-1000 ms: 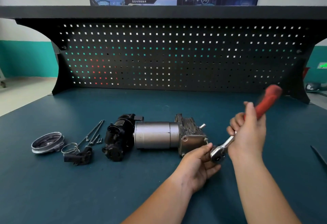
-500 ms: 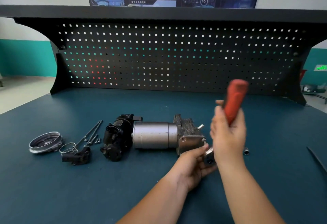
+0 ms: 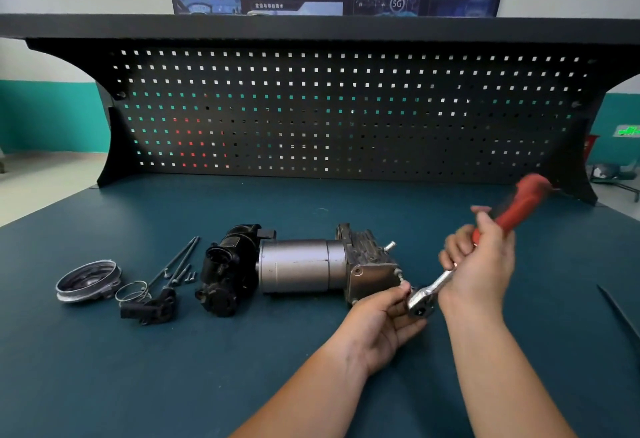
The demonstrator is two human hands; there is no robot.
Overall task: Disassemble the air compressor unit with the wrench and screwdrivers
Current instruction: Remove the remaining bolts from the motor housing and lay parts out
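Right grip (image 3: 481, 264) curls round tilted wrench (image 3: 441, 280) handle; left grip (image 3: 381, 323) pinches its head.

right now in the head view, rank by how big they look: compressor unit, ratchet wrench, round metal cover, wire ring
1. compressor unit
2. ratchet wrench, long but thin, partly hidden by the right hand
3. round metal cover
4. wire ring beside it, clearly smallest

Over the workbench (image 3: 138, 368), left forearm (image 3: 311, 392) and right forearm (image 3: 491, 375) are showing bare; left hand (image 3: 381, 323), right hand (image 3: 481, 271) likewise bare.
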